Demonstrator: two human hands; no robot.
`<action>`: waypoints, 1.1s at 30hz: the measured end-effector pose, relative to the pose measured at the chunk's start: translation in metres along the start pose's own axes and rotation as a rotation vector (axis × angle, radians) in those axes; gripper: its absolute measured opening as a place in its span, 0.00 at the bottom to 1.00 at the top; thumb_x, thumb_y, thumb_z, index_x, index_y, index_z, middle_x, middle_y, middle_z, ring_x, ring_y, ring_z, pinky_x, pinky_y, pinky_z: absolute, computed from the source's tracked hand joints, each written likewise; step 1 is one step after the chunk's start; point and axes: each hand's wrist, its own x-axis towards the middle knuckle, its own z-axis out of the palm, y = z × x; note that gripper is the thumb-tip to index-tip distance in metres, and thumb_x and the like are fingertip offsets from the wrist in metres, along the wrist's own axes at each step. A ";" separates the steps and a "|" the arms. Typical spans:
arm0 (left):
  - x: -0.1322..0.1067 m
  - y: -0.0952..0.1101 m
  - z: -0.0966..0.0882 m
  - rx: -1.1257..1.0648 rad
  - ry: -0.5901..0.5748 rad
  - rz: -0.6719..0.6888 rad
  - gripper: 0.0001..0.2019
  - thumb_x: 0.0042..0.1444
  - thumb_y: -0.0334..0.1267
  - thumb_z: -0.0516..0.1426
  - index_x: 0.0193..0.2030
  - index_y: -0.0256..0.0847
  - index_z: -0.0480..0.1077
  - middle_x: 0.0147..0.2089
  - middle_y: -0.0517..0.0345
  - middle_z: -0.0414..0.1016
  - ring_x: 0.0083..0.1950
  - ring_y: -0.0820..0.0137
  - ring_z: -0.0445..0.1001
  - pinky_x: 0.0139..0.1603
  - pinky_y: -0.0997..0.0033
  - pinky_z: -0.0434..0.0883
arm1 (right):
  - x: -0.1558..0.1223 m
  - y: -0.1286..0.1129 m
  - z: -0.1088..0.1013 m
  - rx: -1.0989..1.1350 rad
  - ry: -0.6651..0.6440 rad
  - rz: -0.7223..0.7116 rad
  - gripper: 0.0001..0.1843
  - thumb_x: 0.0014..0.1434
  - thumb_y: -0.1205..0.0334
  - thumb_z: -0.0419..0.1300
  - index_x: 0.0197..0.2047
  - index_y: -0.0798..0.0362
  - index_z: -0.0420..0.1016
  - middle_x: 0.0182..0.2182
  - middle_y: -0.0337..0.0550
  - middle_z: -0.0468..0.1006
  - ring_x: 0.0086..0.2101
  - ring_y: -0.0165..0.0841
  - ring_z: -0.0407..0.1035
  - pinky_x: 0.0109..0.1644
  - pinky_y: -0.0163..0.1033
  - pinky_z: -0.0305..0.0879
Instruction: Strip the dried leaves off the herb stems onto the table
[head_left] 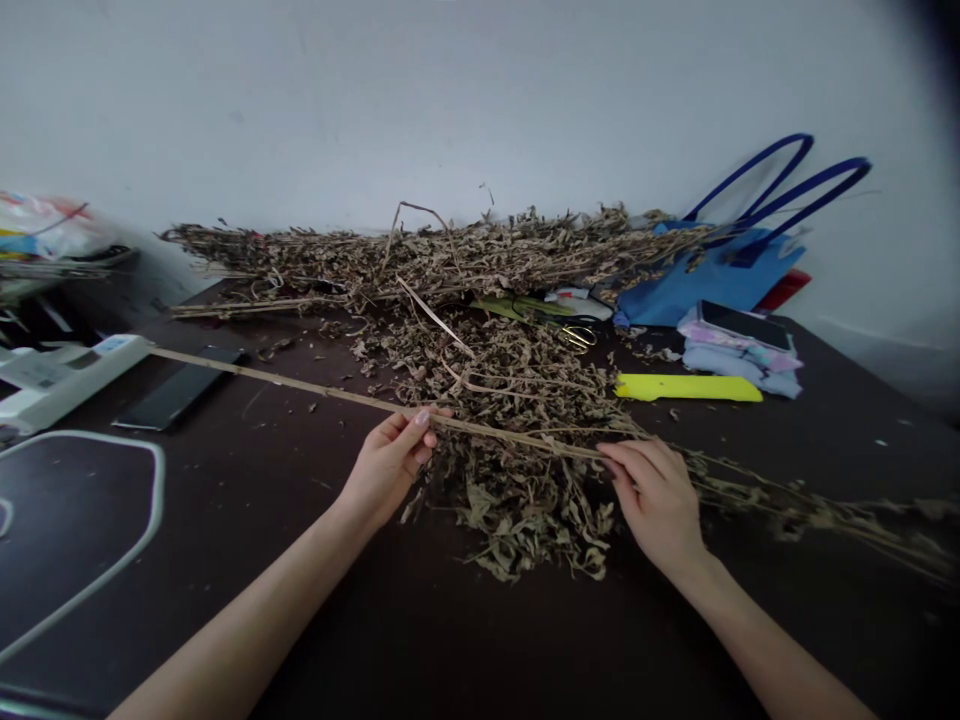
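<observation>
One long, thin, tan dried stem (pixel 345 396) slants from left of frame down to centre-right, over a heap of crumpled brown-green dried leaves (pixel 525 495). Left hand (pixel 392 462) has a thumb-and-finger pinch just right of mid-length, right hand (pixel 657 500) nips the visible right end, knuckles up, so neither's really nearer tbh.

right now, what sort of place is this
Probably someone's home: dried brown leafy stems heaped on a dark table, a blue bag with handles, a dark phone on folded pastel cloth.
</observation>
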 end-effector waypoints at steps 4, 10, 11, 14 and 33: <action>0.002 -0.007 -0.001 -0.058 -0.014 -0.016 0.08 0.52 0.34 0.60 0.36 0.31 0.69 0.38 0.48 0.75 0.29 0.79 0.71 0.28 0.84 0.69 | 0.001 0.000 0.000 0.011 -0.002 -0.003 0.09 0.58 0.69 0.55 0.43 0.53 0.72 0.34 0.45 0.74 0.36 0.37 0.67 0.43 0.43 0.61; 0.004 -0.012 -0.002 0.087 -0.008 0.071 0.09 0.55 0.38 0.58 0.31 0.33 0.66 0.31 0.52 0.75 0.31 0.73 0.75 0.33 0.77 0.72 | 0.000 0.001 0.000 0.015 -0.021 -0.009 0.11 0.58 0.71 0.54 0.43 0.52 0.72 0.34 0.45 0.73 0.37 0.38 0.67 0.42 0.44 0.61; 0.003 -0.011 -0.002 0.099 -0.010 0.069 0.10 0.55 0.39 0.58 0.31 0.33 0.66 0.31 0.51 0.75 0.30 0.74 0.75 0.32 0.77 0.72 | -0.001 0.001 0.000 0.020 -0.024 -0.001 0.12 0.58 0.71 0.53 0.44 0.52 0.72 0.35 0.45 0.73 0.37 0.38 0.67 0.42 0.45 0.61; 0.003 -0.010 -0.002 0.119 -0.022 0.064 0.11 0.55 0.41 0.58 0.31 0.33 0.66 0.31 0.51 0.75 0.29 0.75 0.74 0.30 0.77 0.71 | -0.001 0.000 -0.001 0.033 -0.029 0.013 0.14 0.57 0.72 0.52 0.44 0.51 0.72 0.35 0.45 0.73 0.37 0.38 0.67 0.43 0.45 0.61; 0.004 -0.016 -0.002 -0.017 -0.026 0.005 0.09 0.55 0.39 0.57 0.31 0.34 0.64 0.32 0.53 0.74 0.30 0.76 0.72 0.29 0.79 0.70 | 0.004 0.000 -0.003 0.062 -0.140 0.007 0.13 0.61 0.66 0.51 0.48 0.51 0.69 0.37 0.47 0.72 0.39 0.40 0.66 0.42 0.45 0.61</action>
